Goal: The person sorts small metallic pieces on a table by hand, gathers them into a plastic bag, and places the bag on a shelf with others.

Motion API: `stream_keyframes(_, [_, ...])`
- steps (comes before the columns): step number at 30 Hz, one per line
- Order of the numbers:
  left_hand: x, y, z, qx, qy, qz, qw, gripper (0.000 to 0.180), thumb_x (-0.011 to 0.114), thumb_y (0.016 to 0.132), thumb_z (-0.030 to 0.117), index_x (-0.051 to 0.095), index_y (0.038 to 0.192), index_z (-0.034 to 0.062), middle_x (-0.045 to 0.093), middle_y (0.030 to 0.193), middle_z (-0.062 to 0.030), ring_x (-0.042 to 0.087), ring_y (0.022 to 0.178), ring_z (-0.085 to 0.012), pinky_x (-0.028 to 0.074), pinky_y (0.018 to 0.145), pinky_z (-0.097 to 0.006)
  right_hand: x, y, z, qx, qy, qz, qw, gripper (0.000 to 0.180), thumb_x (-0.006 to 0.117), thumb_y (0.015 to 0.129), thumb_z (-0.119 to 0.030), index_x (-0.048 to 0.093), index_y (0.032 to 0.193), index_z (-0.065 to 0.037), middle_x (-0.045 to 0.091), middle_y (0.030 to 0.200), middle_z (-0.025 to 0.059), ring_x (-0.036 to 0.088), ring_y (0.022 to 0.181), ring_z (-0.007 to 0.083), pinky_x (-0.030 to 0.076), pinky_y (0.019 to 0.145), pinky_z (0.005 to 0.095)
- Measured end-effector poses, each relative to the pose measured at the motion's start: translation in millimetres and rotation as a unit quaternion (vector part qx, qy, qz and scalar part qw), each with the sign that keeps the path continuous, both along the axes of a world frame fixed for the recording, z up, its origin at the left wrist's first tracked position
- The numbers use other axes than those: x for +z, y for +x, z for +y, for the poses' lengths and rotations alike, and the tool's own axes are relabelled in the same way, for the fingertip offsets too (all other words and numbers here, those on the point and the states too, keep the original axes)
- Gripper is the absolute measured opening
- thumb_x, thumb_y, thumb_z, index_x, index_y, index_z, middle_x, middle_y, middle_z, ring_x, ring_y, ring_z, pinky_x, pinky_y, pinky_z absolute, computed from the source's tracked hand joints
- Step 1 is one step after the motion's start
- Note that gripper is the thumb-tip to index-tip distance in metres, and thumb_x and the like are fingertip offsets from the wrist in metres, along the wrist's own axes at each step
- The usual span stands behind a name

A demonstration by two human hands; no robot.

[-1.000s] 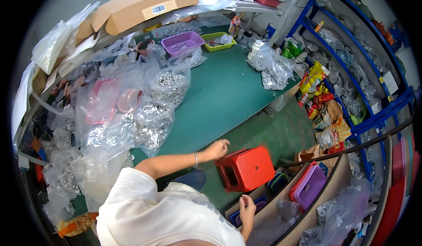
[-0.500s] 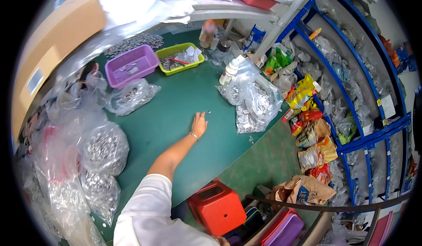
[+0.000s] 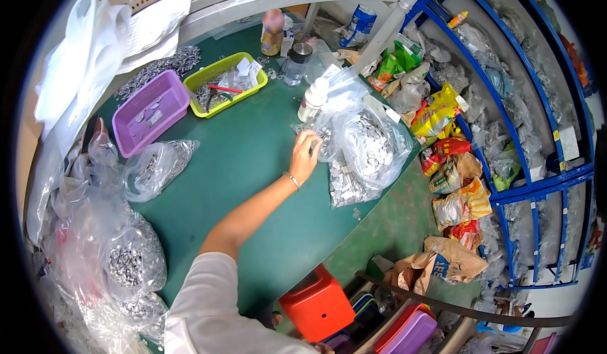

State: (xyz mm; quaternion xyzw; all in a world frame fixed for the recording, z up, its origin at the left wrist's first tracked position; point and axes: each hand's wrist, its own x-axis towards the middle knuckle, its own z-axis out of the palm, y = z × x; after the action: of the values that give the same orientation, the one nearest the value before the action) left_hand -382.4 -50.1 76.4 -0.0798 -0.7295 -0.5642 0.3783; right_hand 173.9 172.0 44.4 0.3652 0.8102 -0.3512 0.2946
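Observation:
My left hand (image 3: pixel 305 155) reaches across the green table (image 3: pixel 246 164) from the lower left, a thin bracelet at the wrist. Its fingers are bent together at the edge of a clear plastic bag (image 3: pixel 324 139) of small silver metal pieces. What they hold, if anything, is too small to make out. Just behind the fingers stands a white bottle (image 3: pixel 313 101). To the right, a larger clear bag of flat silver pieces (image 3: pixel 367 148) sits on another such bag (image 3: pixel 351 183). Of my right hand (image 3: pixel 324 349) only a sliver shows at the lower edge, fingers hidden.
A purple tray (image 3: pixel 120 126) and a yellow-green tray (image 3: pixel 197 107) stand at the back left. Bags of metal pieces (image 3: pixel 126 259) crowd the left side. A glass jar (image 3: pixel 296 66) stands farther back. Blue shelving (image 3: pixel 537 189) lines the right, and a red stool (image 3: pixel 319 306) stands below the table.
My left hand has moved forward and right to the bag by the white bottle. The small silver piece beside its fingertips no longer shows on the table. The view has shifted too.

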Motion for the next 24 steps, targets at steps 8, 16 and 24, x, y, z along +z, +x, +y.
stream_keyframes(8, [-87.6,15.9,2.5,0.082,-0.126,-0.208,0.966,0.033,0.067,0.073,0.011,0.053,0.102,0.0038,0.049,0.099,-0.0108,0.047,0.092,-0.0269,0.040,0.076,-0.038,4.8,5.2,-3.1,-0.009,-0.003,-0.014,1.000,0.027,0.061,0.083,-0.022,0.060,0.104,-0.004,0.065,0.092,0.0176,0.064,0.089,0.0283,0.049,0.077,0.0365])
stream_keyframes(16, [-115.8,-23.8,36.7,0.171,-0.270,-0.312,0.895,0.017,0.061,0.070,0.017,0.061,0.083,0.0047,0.057,0.088,-0.0141,0.053,0.088,-0.0306,0.040,0.073,-0.044,19.2,30.2,-9.9,-0.020,0.017,0.005,1.000,0.026,0.060,0.084,-0.020,0.060,0.103,-0.003,0.065,0.090,0.0191,0.064,0.089,0.0288,0.050,0.075,0.0370])
stream_keyframes(24, [-101.7,32.2,17.7,0.003,0.077,-0.079,0.994,0.010,0.057,0.086,0.001,0.063,0.092,-0.0046,0.060,0.090,-0.0129,0.060,0.079,-0.0195,0.051,0.064,-0.030,29.2,27.3,-26.0,-0.125,0.005,0.040,0.991,0.030,0.059,0.086,-0.022,0.058,0.105,0.001,0.065,0.092,0.0172,0.063,0.081,0.0255,0.049,0.071,0.0354])
